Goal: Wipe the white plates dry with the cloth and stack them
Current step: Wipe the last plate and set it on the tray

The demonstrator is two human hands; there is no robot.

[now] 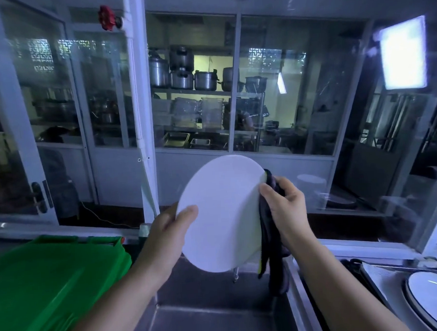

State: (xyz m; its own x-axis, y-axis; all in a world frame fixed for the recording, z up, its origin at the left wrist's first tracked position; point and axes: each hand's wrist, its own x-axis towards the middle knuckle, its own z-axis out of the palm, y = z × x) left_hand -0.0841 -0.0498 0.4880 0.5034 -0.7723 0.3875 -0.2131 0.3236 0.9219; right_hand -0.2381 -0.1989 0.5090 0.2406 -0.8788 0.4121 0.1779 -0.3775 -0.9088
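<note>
Holding a white plate point(222, 213) upright over the steel sink point(207, 317), the left hand point(168, 227) pinches its left rim, thumb on the near face. Right hand point(284, 203) grips a dark cloth point(270, 241) against the right rim, cloth hanging below.

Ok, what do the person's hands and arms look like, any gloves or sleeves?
No gloves: the left hand and right hand are bare, with no ring, watch or bracelet showing. The left forearm and right forearm are uncovered down to the picture's bottom edge, so no sleeve is in view.
</note>
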